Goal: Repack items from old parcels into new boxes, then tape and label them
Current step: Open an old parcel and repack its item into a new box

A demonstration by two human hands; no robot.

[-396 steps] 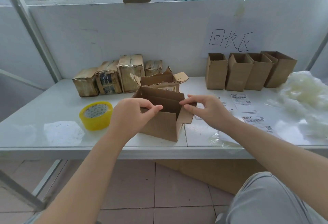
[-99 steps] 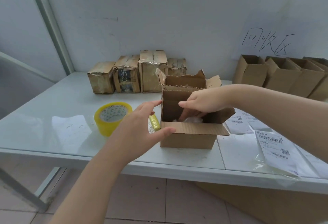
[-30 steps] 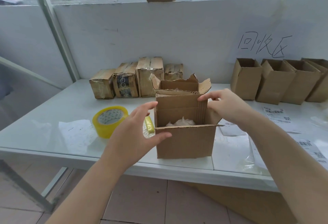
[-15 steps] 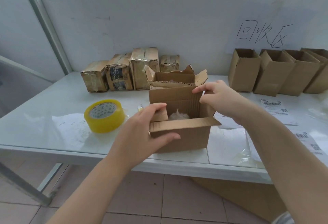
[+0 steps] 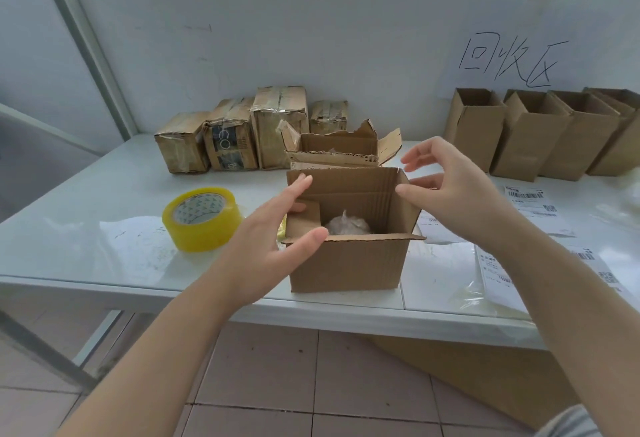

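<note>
A new brown cardboard box (image 5: 346, 263) stands open near the table's front edge, with white stuffing (image 5: 348, 225) in its bottom. My left hand (image 5: 273, 242) is at the box's left side. Its straight fingers touch the back flap's left corner, its thumb lies on the front rim, and the left side flap is folded inward beneath it. My right hand (image 5: 446, 190) hovers at the right top corner, fingers spread and relaxed, with the thumb tip touching the back flap's edge. An old torn parcel (image 5: 339, 149) sits open just behind.
A yellow tape roll (image 5: 202, 218) lies left of the box. Several taped old parcels (image 5: 232, 135) line the wall. Several empty new boxes (image 5: 526, 135) stand at the back right. Shipping labels (image 5: 530, 201) and a clear bag (image 5: 485, 284) lie to the right.
My right hand has let go of the back flap's top edge and moved to its right corner. My left fingers have reached up to the back flap. The left flap stays folded in.
</note>
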